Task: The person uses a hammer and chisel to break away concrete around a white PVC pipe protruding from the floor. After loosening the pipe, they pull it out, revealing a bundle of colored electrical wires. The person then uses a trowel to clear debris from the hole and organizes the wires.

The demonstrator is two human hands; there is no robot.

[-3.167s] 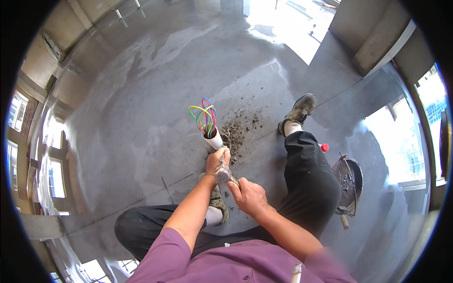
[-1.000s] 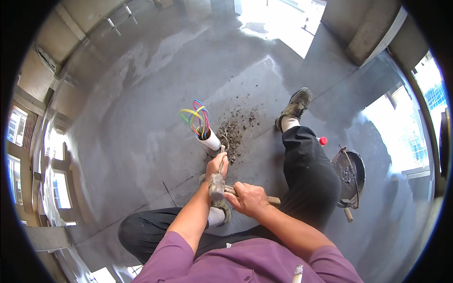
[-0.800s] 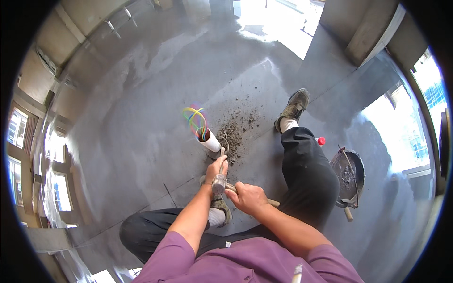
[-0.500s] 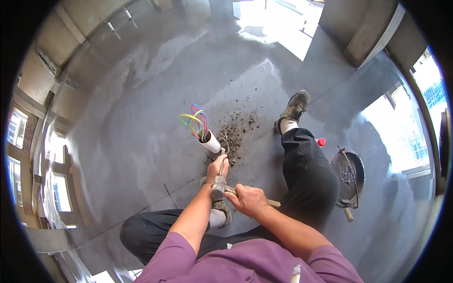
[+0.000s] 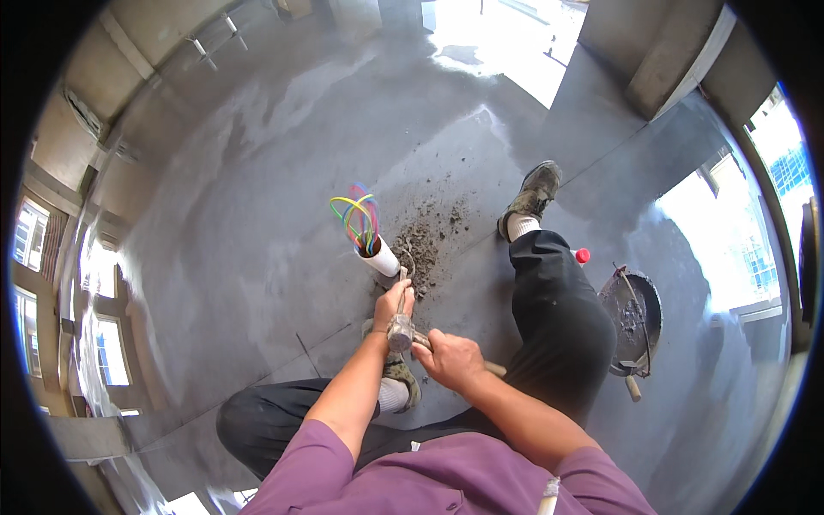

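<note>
Chiselling at a floor conduit, with rubble already loose

Seated on the concrete floor (image 5: 257, 215), the left hand (image 5: 393, 302) grips a chisel (image 5: 402, 279) beside the white conduit (image 5: 380, 256); the right hand (image 5: 452, 359) is closed on a hammer (image 5: 400, 330). Debris (image 5: 429, 236) suggests the chipping is partly done.

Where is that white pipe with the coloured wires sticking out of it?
In the head view the white pipe rises from the concrete floor just left of centre, beside the loose rubble and just beyond the left hand.
</note>
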